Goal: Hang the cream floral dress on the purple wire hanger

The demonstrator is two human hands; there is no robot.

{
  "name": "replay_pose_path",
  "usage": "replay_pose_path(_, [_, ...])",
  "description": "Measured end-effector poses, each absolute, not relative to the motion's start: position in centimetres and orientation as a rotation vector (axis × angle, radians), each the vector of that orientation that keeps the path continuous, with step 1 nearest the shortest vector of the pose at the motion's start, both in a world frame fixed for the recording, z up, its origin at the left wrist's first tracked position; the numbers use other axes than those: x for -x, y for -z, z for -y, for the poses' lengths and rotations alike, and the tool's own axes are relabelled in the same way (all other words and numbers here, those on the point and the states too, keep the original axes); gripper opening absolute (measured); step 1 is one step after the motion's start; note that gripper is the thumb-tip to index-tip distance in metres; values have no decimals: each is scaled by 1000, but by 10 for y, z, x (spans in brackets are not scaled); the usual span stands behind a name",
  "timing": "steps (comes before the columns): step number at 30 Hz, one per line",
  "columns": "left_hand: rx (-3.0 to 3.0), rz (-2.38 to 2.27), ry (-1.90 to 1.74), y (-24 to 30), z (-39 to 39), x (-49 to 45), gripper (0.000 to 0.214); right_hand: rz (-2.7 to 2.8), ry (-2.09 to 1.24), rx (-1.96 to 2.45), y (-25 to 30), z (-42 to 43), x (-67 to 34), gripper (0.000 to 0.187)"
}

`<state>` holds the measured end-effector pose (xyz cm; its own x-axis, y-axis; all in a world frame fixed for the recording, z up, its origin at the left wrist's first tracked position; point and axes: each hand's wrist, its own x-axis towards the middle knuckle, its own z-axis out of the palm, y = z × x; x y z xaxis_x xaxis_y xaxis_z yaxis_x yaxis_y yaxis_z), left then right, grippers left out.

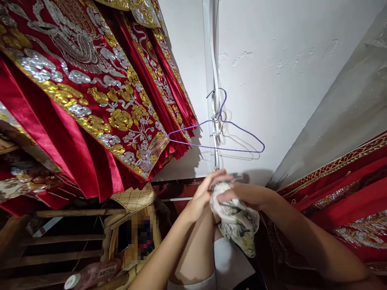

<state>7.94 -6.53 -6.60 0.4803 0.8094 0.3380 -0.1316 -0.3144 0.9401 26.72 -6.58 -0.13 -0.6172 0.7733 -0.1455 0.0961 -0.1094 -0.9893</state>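
Observation:
A bunched white cloth (238,225) with a green leafy print hangs from my right hand (242,193), whose thumb presses on its top. At the cloth's upper left edge is my left hand (202,197), with its fingers stretched out and slightly blurred; whether it touches the fabric is hard to see. Above both hands a thin purple clothes hanger (216,148) hangs bare by its hook from a white strap (215,72) against the wall. Neither hand touches the hanger. My bare knee and leg (196,249) show below the hands.
Red hangings with gold and silver embroidery (121,117) fill the upper left. Another red embroidered fabric (347,201) lies at the right. A wooden slatted chair (63,239) stands lower left, with a pink bottle (93,274) near it. The white wall (272,60) rises ahead.

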Motion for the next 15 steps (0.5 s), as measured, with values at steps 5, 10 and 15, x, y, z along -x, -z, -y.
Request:
replay_pose_path(5, [-2057, -747, -601, 73, 60, -64, 22, 2148, -1580, 1076, -42, 42, -303, 23])
replay_pose_path(10, [-2287, -1015, -375, 75, 44, -21, 30, 1704, -605, 1294, -29, 8, -333, 15])
replay_pose_path(15, [-2601, -1215, -320, 44, 40, 2, 23, 1509, -151, 1277, 25, -43, -321, 39])
